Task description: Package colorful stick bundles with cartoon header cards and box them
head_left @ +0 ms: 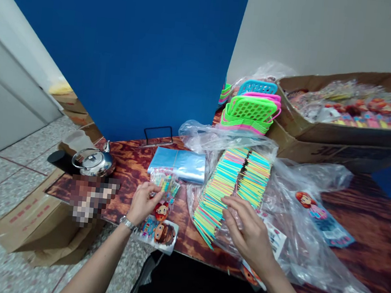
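Note:
My left hand (144, 203), with a metal watch on its wrist, has thumb and fingertips closed at the edge of a clear plastic packet (165, 183) with coloured pieces inside. Beneath and beside it lie printed cartoon cards (163, 232). My right hand (250, 231) is open, fingers apart, its fingertips over the near edge of a big pile of thin coloured sticks (216, 193). The sticks, yellow, blue and pink, lie in two rows on a spread clear plastic bag (297, 243). A stack of blue plastic sleeves (179, 164) sits behind my left hand.
Nested plastic baskets (251, 109) stand behind the sticks. An open cardboard box (343, 134) full of packaged items is at the back right. A steel kettle (96, 161) and a black wire stand (158, 135) are on the left; a brown carton (44, 219) is on the floor.

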{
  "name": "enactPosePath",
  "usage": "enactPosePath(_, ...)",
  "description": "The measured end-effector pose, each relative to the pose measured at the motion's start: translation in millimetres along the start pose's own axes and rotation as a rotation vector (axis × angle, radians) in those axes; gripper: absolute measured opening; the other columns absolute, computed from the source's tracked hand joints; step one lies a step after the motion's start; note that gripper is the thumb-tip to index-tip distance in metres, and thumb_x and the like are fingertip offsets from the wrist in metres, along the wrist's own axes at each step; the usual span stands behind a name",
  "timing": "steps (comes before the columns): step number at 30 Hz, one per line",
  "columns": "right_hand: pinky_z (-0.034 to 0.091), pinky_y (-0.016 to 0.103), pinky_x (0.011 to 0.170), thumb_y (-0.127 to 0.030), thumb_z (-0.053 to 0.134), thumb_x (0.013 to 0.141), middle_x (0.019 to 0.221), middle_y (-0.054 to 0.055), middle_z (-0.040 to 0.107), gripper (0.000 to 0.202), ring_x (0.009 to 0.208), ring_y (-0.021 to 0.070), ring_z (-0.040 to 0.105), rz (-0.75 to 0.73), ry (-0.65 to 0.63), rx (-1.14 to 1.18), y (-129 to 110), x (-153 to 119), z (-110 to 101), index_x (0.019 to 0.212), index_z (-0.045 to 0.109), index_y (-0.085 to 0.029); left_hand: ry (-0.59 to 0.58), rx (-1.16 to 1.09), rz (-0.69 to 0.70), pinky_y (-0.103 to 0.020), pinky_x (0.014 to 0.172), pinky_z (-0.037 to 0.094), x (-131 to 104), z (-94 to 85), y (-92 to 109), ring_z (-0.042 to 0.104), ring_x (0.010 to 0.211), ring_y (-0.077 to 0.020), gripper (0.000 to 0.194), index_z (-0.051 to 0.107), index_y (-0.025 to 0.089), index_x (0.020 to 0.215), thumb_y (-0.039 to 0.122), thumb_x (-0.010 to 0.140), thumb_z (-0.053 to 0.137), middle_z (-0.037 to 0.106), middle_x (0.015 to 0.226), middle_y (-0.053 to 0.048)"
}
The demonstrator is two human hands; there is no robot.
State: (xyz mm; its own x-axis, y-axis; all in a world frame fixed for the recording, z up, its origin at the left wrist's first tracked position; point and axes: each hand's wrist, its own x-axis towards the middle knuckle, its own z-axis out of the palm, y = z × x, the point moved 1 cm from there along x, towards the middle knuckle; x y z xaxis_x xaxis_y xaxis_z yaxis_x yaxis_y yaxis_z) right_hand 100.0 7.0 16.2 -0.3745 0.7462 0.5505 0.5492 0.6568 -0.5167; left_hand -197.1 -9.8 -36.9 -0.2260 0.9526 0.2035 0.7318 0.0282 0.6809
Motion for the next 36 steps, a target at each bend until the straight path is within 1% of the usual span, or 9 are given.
enactPosePath(8, 0.048, 0.033, 0.084, -0.022, 0.049, 0.087, 0.102, 0.008, 0.060, 0.022, 0.098, 0.0191, 0.058, 0.029, -0.010, -0.024, 9, -9, -2, 0.107, 0.056, -0.021, -0.147, -0.273, -0.186, -0.021, 0.049, 0.037, 28, -36.9, -54, 0.049, 0.050, -0.0116, 0.036, 0.062, 0.014, 0.063, 0.050, 0.070, 0.059, 0.057, 0.054, 0.001)
enactPosePath(12, 0.048, 0.033, 0.084, -0.023, 0.049, 0.087, 0.102, 0.008, 0.060, 0.022, 0.098, 0.0193, 0.058, 0.023, -0.022, -0.025, 9, -12, 3, 0.107, 0.056, -0.021, -0.151, -0.286, -0.241, -0.022, 0.045, 0.039, 33, -23.8, -72, 0.052, 0.046, -0.0122, 0.042, 0.061, 0.013, 0.062, 0.055, 0.064, 0.061, 0.060, 0.053, -0.001)
enactPosePath(16, 0.047, 0.033, 0.085, -0.023, 0.048, 0.087, 0.103, 0.008, 0.060, 0.023, 0.098, 0.0190, 0.057, 0.014, -0.029, -0.058, 15, -14, -1, 0.109, 0.055, -0.021, -0.082, -0.245, -0.273, -0.026, 0.055, 0.048, 35, -4.0, -82, 0.062, 0.058, -0.0177, 0.045, 0.063, 0.013, 0.076, 0.054, 0.058, 0.065, 0.068, 0.065, -0.006)
enactPosePath(18, 0.047, 0.033, 0.085, -0.025, 0.046, 0.088, 0.103, 0.008, 0.060, 0.023, 0.098, 0.0191, 0.057, 0.027, -0.033, -0.109, 28, -17, -8, 0.109, 0.054, -0.021, -0.059, -0.212, -0.278, -0.028, 0.060, 0.050, 37, -2.8, -83, 0.065, 0.064, -0.0199, 0.045, 0.064, 0.013, 0.080, 0.052, 0.058, 0.066, 0.070, 0.070, -0.007)
enactPosePath(21, 0.047, 0.034, 0.081, -0.028, 0.044, 0.089, 0.098, 0.009, 0.062, 0.025, 0.094, 0.0204, 0.059, 0.110, -0.088, -0.285, 62, -30, -26, 0.109, 0.055, -0.019, -0.040, -0.176, -0.283, -0.030, 0.066, 0.050, 38, -8.2, -79, 0.066, 0.071, -0.0222, 0.045, 0.063, 0.013, 0.085, 0.050, 0.060, 0.065, 0.071, 0.076, -0.009)
enactPosePath(25, 0.048, 0.037, 0.073, -0.033, 0.047, 0.085, 0.101, 0.011, 0.063, 0.031, 0.089, 0.0244, 0.061, 0.383, -0.324, -0.640, 112, -63, -49, 0.110, 0.056, -0.018, -0.032, -0.119, -0.303, -0.032, 0.070, 0.051, 39, -13.1, -72, 0.066, 0.079, -0.0239, 0.049, 0.059, 0.011, 0.099, 0.048, 0.068, 0.060, 0.070, 0.089, -0.013)
enactPosePath(29, 0.046, 0.036, 0.072, -0.042, 0.053, 0.080, 0.105, 0.011, 0.062, 0.040, 0.093, 0.0267, 0.060, 0.543, -0.493, -0.688, 133, -84, -53, 0.113, 0.055, -0.019, 0.001, 0.039, -0.315, -0.034, 0.072, 0.051, 39, -14.7, -69, 0.066, 0.082, -0.0265, 0.051, 0.059, 0.010, 0.104, 0.049, 0.070, 0.056, 0.070, 0.090, -0.014)
enactPosePath(33, 0.045, 0.034, 0.074, -0.046, 0.046, 0.084, 0.106, 0.012, 0.060, 0.044, 0.093, 0.0248, 0.059, 0.532, -0.391, -0.664, 139, -77, -44, 0.116, 0.052, -0.017, 0.072, 0.175, -0.302, -0.037, 0.074, 0.050, 40, -22.4, -63, 0.065, 0.086, -0.0292, 0.052, 0.060, 0.009, 0.105, 0.049, 0.072, 0.054, 0.068, 0.094, -0.016)
enactPosePath(36, 0.043, 0.032, 0.074, -0.046, 0.048, 0.083, 0.103, 0.011, 0.062, 0.045, 0.093, 0.0237, 0.058, 0.446, -0.346, -0.657, 142, -64, -38, 0.118, 0.051, -0.017, 0.212, 0.269, -0.215, -0.040, 0.078, 0.049, 39, -28.7, -47, 0.062, 0.089, -0.0302, 0.048, 0.060, 0.009, 0.105, 0.046, 0.075, 0.053, 0.066, 0.096, -0.016)
